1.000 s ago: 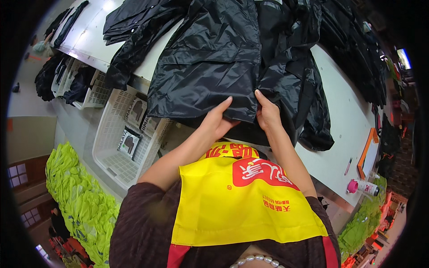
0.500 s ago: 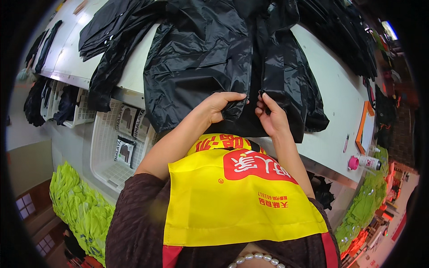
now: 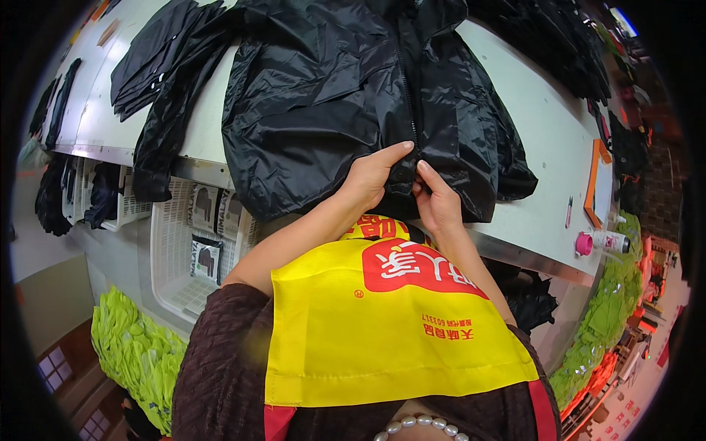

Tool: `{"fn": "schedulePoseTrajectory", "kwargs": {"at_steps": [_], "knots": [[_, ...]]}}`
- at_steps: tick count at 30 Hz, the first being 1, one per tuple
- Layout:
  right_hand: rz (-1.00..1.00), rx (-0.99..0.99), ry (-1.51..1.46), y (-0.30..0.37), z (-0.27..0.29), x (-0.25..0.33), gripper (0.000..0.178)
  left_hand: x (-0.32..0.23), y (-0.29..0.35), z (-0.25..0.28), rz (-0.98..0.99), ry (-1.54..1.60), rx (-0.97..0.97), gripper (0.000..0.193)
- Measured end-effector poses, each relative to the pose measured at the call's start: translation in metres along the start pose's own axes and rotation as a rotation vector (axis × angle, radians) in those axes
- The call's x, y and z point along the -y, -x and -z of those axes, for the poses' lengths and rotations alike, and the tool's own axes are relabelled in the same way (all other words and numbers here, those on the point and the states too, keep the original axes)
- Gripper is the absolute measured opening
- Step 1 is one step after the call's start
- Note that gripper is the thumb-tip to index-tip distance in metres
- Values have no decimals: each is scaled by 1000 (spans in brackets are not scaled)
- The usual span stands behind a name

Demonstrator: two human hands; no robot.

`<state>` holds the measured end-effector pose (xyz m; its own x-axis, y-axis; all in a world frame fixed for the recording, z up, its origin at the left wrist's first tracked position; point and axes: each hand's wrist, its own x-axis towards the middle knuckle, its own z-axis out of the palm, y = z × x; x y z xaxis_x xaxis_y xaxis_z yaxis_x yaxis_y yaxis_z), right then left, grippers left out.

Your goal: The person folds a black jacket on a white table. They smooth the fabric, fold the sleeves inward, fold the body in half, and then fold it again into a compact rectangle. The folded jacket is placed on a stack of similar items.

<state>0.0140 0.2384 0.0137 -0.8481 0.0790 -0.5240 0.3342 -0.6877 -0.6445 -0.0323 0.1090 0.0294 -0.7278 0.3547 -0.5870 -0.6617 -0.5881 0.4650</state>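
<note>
A shiny black jacket (image 3: 316, 95) lies spread on the white table with its hem toward me. Its front zipper (image 3: 409, 95) runs down the middle, and the two front edges now meet at the bottom. My left hand (image 3: 373, 175) pinches the left front edge by the zipper's lower end, thumb on top. Close beside it, my right hand (image 3: 438, 197) grips the right front edge at the same spot, fingers curled. The zipper's end pieces are hidden between my fingertips.
Folded black garments (image 3: 158, 62) lie on the white table (image 3: 195, 140) at left, more black clothing (image 3: 551, 48) at far right. A white basket (image 3: 165, 257) with packets is below the table edge. A pink-capped bottle (image 3: 603, 242) and an orange-edged box (image 3: 597, 184) sit at right. Lime-green garments (image 3: 136, 349) are piled lower left.
My hands have come together, bringing the two front edges of the jacket from apart to meeting at the zipper's bottom. The view has shifted slightly.
</note>
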Motion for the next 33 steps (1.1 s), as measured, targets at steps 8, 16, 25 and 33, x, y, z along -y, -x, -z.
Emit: {"fn": "schedulePoseTrajectory", "kwargs": {"at_steps": [8, 16, 25, 33], "knots": [[38, -32, -5, 3, -4, 0, 9, 13, -6, -1, -91, 55, -28, 16], [31, -85, -3, 5, -5, 1, 10, 15, -4, -4, -65, 39, -58, 15], [40, -103, 19, -1, -3, 1, 8, 21, 0, 2, -52, -49, -72, 23], [-141, -1, -84, -6, 5, 12, 9, 13, 6, 8, 40, -122, 18, 23]]}}
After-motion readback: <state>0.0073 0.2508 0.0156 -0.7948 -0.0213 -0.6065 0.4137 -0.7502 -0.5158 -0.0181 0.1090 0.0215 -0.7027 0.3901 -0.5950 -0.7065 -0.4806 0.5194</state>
